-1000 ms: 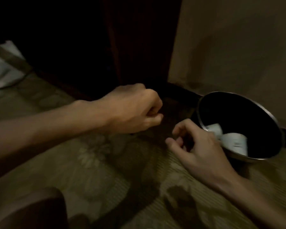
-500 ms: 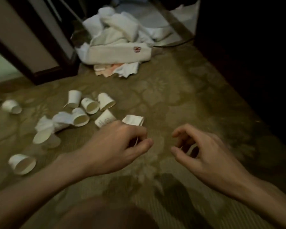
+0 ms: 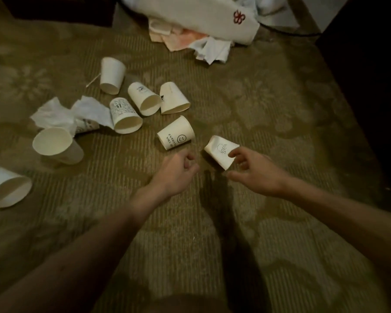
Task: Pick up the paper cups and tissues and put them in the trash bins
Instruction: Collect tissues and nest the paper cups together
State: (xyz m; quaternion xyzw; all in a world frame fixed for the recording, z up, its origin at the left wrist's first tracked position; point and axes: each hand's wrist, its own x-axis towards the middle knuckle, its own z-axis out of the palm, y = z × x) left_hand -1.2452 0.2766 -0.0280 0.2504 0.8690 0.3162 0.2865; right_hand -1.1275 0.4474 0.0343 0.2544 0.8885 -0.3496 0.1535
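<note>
Patterned carpet floor | crushed paper cup lies flattened, just left of right hand | right fingers spread, index tip touching cup, thumb apart below | left hand curled, empty, nearer smiley cup | likely next: right-hand pinch.

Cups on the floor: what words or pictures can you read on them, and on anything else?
"EVERY" and "WILL B", both cut off, beside a smiley face: on the smiley cup.
Small black drawing with lettering, too blurred to read: on the crumpled cup.
Black print, too blurred to read: on the scribbled cup.
Red looped emblem, no letters: on the white towel.
</note>
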